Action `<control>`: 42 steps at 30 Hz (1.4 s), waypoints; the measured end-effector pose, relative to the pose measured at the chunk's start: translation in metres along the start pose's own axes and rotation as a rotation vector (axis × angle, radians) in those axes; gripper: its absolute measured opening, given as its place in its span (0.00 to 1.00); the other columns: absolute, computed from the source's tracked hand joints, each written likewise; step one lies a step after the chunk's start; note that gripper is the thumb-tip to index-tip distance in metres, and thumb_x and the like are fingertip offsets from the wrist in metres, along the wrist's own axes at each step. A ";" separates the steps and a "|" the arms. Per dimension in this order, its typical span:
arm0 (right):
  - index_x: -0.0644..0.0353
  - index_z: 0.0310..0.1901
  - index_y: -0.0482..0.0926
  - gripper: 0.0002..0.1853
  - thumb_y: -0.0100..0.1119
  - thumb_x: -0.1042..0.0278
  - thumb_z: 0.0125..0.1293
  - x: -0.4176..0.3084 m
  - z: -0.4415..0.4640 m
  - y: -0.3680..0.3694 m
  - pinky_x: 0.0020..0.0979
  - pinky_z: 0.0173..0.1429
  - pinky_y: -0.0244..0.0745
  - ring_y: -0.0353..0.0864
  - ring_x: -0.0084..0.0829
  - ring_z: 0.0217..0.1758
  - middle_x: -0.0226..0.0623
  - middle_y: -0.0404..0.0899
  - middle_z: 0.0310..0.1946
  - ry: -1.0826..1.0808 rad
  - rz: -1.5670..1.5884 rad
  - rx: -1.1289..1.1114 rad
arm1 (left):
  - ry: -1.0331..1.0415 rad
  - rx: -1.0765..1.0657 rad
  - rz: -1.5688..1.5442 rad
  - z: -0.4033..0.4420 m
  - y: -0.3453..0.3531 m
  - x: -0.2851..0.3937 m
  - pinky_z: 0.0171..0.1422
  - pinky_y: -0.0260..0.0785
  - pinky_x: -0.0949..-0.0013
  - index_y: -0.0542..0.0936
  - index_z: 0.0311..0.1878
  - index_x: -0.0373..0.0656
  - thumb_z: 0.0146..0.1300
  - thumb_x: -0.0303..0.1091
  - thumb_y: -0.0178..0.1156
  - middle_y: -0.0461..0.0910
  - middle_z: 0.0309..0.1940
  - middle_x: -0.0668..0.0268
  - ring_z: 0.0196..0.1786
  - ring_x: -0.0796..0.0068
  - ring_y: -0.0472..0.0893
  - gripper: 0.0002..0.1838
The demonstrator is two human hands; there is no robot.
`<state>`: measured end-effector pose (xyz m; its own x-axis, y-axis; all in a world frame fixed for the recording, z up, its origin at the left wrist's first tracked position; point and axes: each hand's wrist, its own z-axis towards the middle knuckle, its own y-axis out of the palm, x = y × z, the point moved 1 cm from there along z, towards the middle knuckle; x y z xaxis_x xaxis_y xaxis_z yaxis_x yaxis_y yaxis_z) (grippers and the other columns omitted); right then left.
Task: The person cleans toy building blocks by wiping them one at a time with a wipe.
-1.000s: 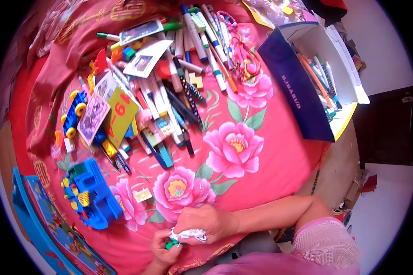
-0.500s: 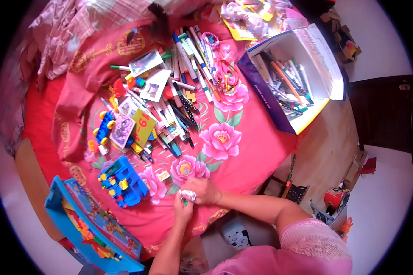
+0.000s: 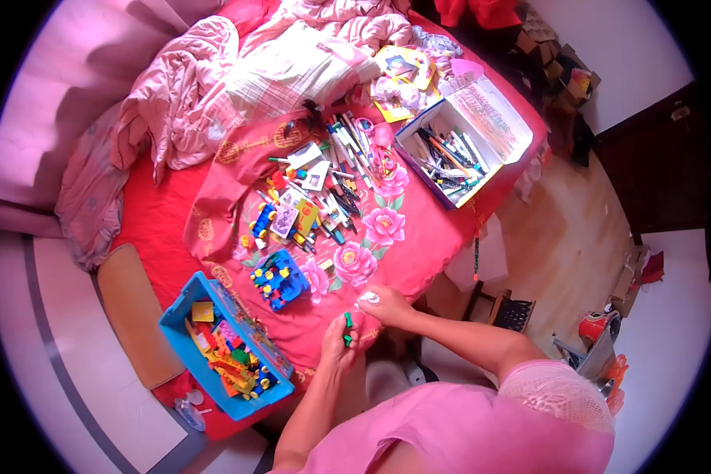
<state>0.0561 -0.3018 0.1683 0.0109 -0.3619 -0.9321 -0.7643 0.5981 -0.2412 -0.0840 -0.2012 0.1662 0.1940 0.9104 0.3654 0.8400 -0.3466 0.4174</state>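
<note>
My left hand (image 3: 338, 349) is closed around a small green plastic piece (image 3: 348, 322), whose exact kind I cannot make out. Just to its right, my right hand (image 3: 387, 308) grips a crumpled white tissue-like wad (image 3: 369, 298). Both hands are over the near edge of the red flowered bedspread (image 3: 419, 253), apart from each other. Ahead of them, a blue plastic tray (image 3: 296, 278) holds toy pieces in blue, yellow and red. Beyond it lies a heap of pens and markers (image 3: 347, 146) with cards (image 3: 284, 221) and a toy with yellow wheels (image 3: 262, 221).
At the left stands a light-blue bin (image 3: 283, 389) with colourful toy blocks inside. An open box (image 3: 442, 193) of pens is at the right back. Rumpled bedding (image 3: 189, 87) covers the far side. A dark chair (image 3: 512, 313) stands on the floor to the right.
My hands have separated; they were together around the white wad. The green piece now shows plainly in my left hand. My view has shifted, bringing more of the bin and bedding into sight.
</note>
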 end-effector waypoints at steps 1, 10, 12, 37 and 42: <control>0.60 0.32 0.75 0.10 0.61 0.63 0.52 -0.028 -0.009 -0.010 0.36 0.34 0.71 0.78 0.40 0.31 0.43 0.76 0.26 -0.025 0.046 -0.019 | -0.040 0.009 -0.067 -0.015 0.004 0.004 0.18 0.62 0.81 0.71 0.42 0.44 0.62 0.42 0.55 0.76 0.27 0.63 0.21 0.77 0.73 0.13; 0.58 0.39 0.75 0.11 0.61 0.68 0.54 -0.180 -0.070 -0.054 0.32 0.40 0.72 0.77 0.37 0.37 0.39 0.74 0.32 -0.445 0.047 -0.105 | -0.109 -0.255 -0.367 -0.126 0.088 0.042 0.40 0.76 0.68 0.71 0.45 0.36 0.63 0.37 0.53 0.76 0.37 0.57 0.40 0.68 0.78 0.14; 0.58 0.39 0.76 0.11 0.62 0.68 0.54 -0.201 -0.077 -0.064 0.31 0.37 0.71 0.77 0.35 0.34 0.38 0.74 0.30 -0.546 0.034 -0.100 | 0.026 -0.287 -0.262 -0.149 0.103 0.049 0.40 0.76 0.70 0.72 0.44 0.36 0.63 0.35 0.54 0.76 0.38 0.59 0.40 0.70 0.78 0.13; 0.58 0.37 0.76 0.10 0.62 0.75 0.51 -0.272 -0.098 -0.099 0.32 0.36 0.73 0.75 0.37 0.34 0.37 0.74 0.29 -1.021 -0.124 -0.129 | 0.332 -0.345 -0.343 -0.203 0.141 0.056 0.36 0.73 0.78 0.73 0.42 0.39 0.62 0.33 0.54 0.77 0.35 0.64 0.36 0.74 0.78 0.09; 0.57 0.37 0.77 0.12 0.64 0.76 0.48 -0.272 -0.083 -0.110 0.32 0.36 0.73 0.75 0.36 0.34 0.38 0.73 0.31 -1.029 -0.087 0.046 | 0.215 -0.487 -0.256 -0.226 0.146 0.055 0.26 0.69 0.83 0.72 0.45 0.41 0.62 0.34 0.55 0.76 0.32 0.66 0.30 0.78 0.76 0.11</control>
<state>0.0830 -0.3286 0.4707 0.6279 0.3684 -0.6856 -0.7091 0.6339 -0.3088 -0.0650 -0.2525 0.4353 -0.1341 0.9299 0.3425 0.5077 -0.2323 0.8296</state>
